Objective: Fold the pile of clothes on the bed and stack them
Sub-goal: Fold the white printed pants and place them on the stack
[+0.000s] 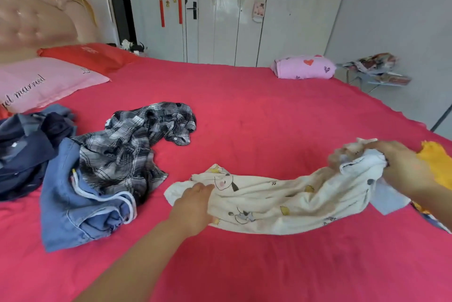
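A cream garment with cartoon prints (274, 201) lies stretched across the red bed sheet (256, 116). My left hand (193, 206) holds its left end down on the bed. My right hand (401, 167) grips its bunched right end, lifted a little off the sheet. A pale blue piece (389, 196) hangs under that hand. To the left lies the unfolded pile: a black-and-white plaid shirt (132, 145), blue jeans (78, 206) and dark navy clothes (22, 150).
A yellow cloth (437, 160) lies at the bed's right edge. A folded pink bundle with hearts (304, 67) sits at the far corner. Pink (36, 81) and red (90, 56) pillows lie by the headboard. A chair with clothes (376, 69) stands beyond the bed.
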`<state>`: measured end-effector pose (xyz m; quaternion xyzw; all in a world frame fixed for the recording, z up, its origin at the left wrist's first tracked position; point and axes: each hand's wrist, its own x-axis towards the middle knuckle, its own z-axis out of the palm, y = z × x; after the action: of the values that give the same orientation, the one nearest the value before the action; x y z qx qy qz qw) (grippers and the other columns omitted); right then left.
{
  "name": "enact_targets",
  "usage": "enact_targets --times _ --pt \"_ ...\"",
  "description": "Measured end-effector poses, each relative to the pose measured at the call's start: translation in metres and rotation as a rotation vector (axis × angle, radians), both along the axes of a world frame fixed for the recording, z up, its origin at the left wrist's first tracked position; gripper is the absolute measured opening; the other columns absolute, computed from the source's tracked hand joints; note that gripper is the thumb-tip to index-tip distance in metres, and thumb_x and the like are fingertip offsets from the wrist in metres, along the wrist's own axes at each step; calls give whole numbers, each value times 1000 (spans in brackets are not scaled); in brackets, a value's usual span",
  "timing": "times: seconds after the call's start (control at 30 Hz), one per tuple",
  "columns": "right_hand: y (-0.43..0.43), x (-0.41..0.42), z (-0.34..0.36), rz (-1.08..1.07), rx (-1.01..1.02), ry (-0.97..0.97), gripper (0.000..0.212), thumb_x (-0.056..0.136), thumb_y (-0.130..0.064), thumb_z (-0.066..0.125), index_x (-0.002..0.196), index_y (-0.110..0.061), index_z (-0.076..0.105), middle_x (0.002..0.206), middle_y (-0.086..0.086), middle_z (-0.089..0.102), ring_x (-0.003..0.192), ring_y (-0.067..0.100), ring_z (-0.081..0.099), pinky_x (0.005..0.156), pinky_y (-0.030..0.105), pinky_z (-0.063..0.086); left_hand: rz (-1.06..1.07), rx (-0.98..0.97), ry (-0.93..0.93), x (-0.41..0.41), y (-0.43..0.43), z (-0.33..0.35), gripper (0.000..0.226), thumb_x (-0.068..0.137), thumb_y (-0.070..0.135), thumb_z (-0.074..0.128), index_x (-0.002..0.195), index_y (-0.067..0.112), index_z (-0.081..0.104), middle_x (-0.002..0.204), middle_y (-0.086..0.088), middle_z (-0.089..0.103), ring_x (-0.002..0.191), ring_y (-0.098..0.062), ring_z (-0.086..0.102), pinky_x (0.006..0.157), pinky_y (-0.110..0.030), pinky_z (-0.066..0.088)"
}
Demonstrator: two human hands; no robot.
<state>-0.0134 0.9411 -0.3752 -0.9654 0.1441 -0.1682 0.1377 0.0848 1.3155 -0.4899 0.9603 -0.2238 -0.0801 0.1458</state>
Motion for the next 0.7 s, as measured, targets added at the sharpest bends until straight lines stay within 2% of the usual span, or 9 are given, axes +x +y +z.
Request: enact_targets --times 0.07,0.13,0.23,0.3,0.4,0.47,0.53,0.57,0.7 --pt "-25 0 -27 -108 -121 161 60 69 -1 47 127 -15 54 136 13 48 128 32 40 99 44 38 -12 71 -8 2 -9 -8 77 85 31 61 148 22 18 150 -3 24 135 -24 27 107 -40 33" --pt "-24 3 -52 -186 -218 310 69 73 4 50 136 -24 44 147 4 36 137 26 27 104 52 32 -24 132 -26 7 -19 -15 77 85 33 61 148 24 17 152 -2 21 136 -23 24 107 -39 33" --pt "3 14 -93 60 -212 251 56 66 5 64 117 -17 62 123 8 59 117 32 53 94 49 43 -4 241 -40 17 -30 -24 81 85 37 62 148 29 12 154 -2 13 141 -26 13 112 -45 22" --pt "26 14 -126 259 -167 210 46 65 -14 74 110 -17 66 110 7 66 100 32 64 84 45 51 38 299 2 25 -28 -28 85 84 40 63 148 32 8 155 -4 6 144 -29 1 113 -52 10" --pt "63 10 -151 401 -157 404 69 75 -64 43 137 -34 41 139 -9 41 130 17 40 108 42 34 88 363 16 39 -13 -34 78 83 39 60 146 34 15 154 -5 11 143 -28 3 112 -55 9" --pt "74 9 -157 413 -234 383 57 76 -55 51 131 -38 48 137 -7 47 127 21 47 102 42 39 139 337 7 46 -1 -38 64 85 36 57 142 35 28 151 -2 18 142 -25 7 112 -53 12" --pt "71 15 -157 378 -234 285 30 79 -32 59 109 -32 65 112 -3 66 103 21 65 83 33 53 162 303 -43 50 10 -41 43 89 30 52 131 32 44 146 2 30 138 -21 17 111 -49 17" --pt "66 19 -155 344 -240 263 24 86 -27 55 107 -27 65 108 -3 68 100 20 65 83 31 52 161 290 -78 51 12 -41 35 90 26 49 124 30 50 140 4 37 134 -19 24 109 -46 21" --pt "54 30 -130 209 -111 124 37 91 -32 37 108 -17 66 97 7 72 88 25 68 76 33 50 168 182 -177 53 11 -30 22 92 19 41 111 21 54 119 0 57 119 -21 46 102 -38 30"
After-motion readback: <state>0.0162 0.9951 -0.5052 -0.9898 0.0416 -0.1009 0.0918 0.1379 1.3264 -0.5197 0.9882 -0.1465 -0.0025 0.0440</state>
